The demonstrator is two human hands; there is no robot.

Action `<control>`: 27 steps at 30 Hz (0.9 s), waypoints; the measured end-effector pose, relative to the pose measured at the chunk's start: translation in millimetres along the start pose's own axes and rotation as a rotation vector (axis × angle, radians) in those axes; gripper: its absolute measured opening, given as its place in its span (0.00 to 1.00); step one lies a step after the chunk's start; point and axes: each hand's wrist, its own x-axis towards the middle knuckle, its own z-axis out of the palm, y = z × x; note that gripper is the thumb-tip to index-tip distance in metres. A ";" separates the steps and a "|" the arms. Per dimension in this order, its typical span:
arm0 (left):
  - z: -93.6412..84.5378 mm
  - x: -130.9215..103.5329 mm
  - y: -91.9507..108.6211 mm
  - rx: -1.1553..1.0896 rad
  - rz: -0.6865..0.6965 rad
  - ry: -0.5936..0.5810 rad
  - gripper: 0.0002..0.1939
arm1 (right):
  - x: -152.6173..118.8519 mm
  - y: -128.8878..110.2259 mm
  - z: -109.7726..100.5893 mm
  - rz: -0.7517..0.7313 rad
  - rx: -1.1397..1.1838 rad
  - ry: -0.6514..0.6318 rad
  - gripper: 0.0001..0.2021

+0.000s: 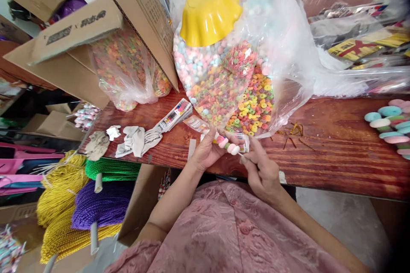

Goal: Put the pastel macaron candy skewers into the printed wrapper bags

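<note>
A candy skewer (228, 144) with pink, green and white soft pieces lies across my left hand (206, 151), whose fingers close around its far part. The thin white stick (241, 154) comes out past the white end piece. My right hand (263, 172) pinches this stick end between thumb and fingertips, its index finger pointing up. Just beyond both hands, a clear bag of ring-shaped candies (256, 104) spills yellow, orange and green rings. Printed paper labels (196, 123) lie beside my left hand, partly hidden by it.
A yellow scalloped bowl (209, 13) sits upside down on a big bag of pastel marshmallows (188, 62). To the left are a cardboard box (153, 30), a label stack (174, 115) and grey gloves (137, 140). Finished-looking candy skewers (392, 121) lie right, near twist ties (296, 129).
</note>
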 end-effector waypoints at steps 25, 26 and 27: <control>12.8 -8.0 -0.5 0.087 0.139 0.278 0.24 | -7.5 -2.6 17.0 0.005 0.097 -0.131 0.36; 12.9 -8.3 -0.5 0.081 0.142 0.259 0.24 | -6.3 -3.4 18.2 0.126 0.220 -0.140 0.35; 12.9 -8.6 -0.6 0.077 0.137 0.226 0.24 | -4.8 -4.1 19.2 0.244 0.336 -0.143 0.34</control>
